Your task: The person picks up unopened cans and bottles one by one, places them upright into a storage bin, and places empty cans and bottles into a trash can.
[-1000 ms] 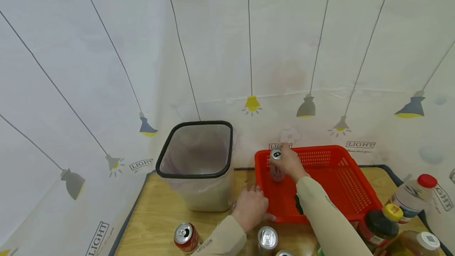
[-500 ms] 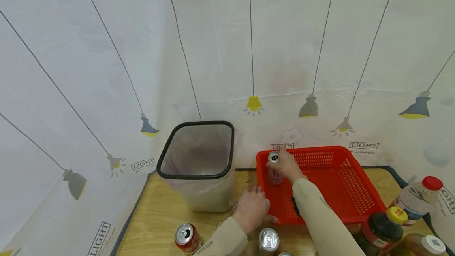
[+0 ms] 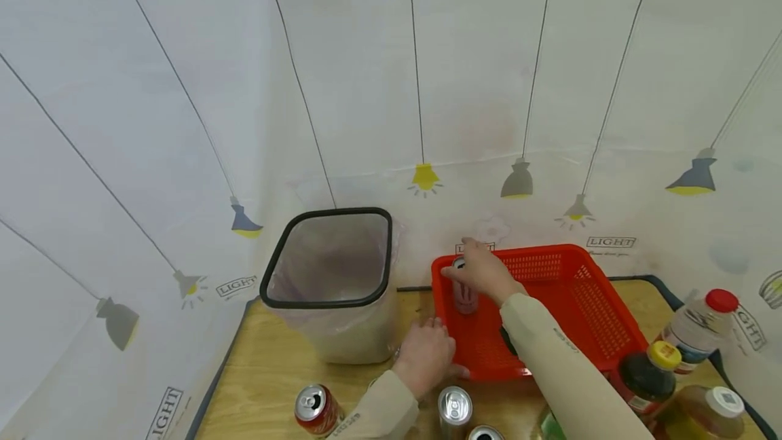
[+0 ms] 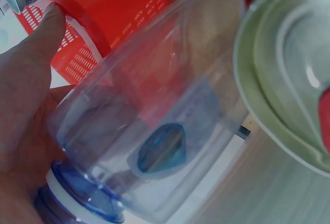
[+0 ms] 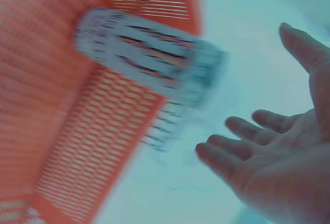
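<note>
A pinkish can (image 3: 466, 299) stands upright in the left back corner of the red plastic basket (image 3: 507, 373). My right hand (image 3: 489, 270) is over that corner. In the right wrist view its fingers are spread, with a gap between them and the can (image 5: 144, 49). My left hand (image 3: 424, 358) rests at the basket's front left corner, fingers forward and thumb straight out beside the rim. In the left wrist view, a clear plastic bottle (image 4: 154, 95) with a blue cap covers part of that hand; its fingers are mostly hidden there.
A bin (image 3: 360, 341) with a clear liner and black rim stands left of the basket. In front are a red can (image 3: 318, 411), a silver can (image 3: 455, 407) and another can (image 3: 485, 433). Several capped bottles, one dark with a yellow cap (image 3: 664, 355), crowd the right side.
The pinkish can has come down slightly into the basket corner. My right hand's fingers have let go of it and spread. My left hand has stayed at the basket's corner.
</note>
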### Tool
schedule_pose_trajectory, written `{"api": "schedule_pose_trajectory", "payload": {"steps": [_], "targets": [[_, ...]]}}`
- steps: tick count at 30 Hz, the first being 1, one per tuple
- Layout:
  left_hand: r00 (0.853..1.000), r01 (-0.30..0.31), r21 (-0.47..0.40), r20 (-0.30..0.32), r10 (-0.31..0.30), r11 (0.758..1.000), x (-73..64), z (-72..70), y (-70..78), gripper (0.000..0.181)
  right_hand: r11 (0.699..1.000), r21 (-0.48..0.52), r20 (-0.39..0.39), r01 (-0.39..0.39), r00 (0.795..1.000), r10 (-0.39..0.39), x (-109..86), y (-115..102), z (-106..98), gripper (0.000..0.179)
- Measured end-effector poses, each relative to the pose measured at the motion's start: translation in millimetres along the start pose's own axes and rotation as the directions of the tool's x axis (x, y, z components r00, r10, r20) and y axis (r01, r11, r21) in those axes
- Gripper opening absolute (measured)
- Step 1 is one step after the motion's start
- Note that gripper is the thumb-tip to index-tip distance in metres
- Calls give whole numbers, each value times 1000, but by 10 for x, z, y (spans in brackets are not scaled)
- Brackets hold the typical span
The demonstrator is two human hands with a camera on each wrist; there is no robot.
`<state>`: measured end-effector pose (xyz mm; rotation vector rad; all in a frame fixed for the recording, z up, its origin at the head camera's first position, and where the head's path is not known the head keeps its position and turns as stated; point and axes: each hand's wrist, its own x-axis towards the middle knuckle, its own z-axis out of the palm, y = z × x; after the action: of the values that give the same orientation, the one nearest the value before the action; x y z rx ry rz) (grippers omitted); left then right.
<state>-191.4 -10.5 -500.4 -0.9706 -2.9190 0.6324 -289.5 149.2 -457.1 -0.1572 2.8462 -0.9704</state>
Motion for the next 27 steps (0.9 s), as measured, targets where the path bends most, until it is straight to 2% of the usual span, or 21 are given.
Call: {"api": "schedule_pose_trajectory", "payload": {"steps": [5,8,11,15,23,27], "targets": [[999,7,8,-37,-6,1000,-16,14,-31,65,991,-120,-54,59,996,-65,-170,-319,-254,84],[999,5,3,-47,-5,1000,-17,14,-22,65,982,-169,-102,79,990,-97,-353,-436,-422,83],[1000,2,-8,-29,-2,1000,-6,13,-7,66,978,-193,-150,81,982,-111,-579,-501,-586,84],[1000,3,-19,-9,-3,1000,10,12,4,66,976,-206,-206,65,973,-109,-866,-521,-749,86],[999,-6,-25,-34,5,1000,-1,23,-14,68,985,-159,-294,68,949,-113,-1311,-442,-919,89],[999,-8,-33,-42,6,999,-6,17,-17,71,990,-113,-355,87,927,-122,-1532,-351,-974,87]]}}
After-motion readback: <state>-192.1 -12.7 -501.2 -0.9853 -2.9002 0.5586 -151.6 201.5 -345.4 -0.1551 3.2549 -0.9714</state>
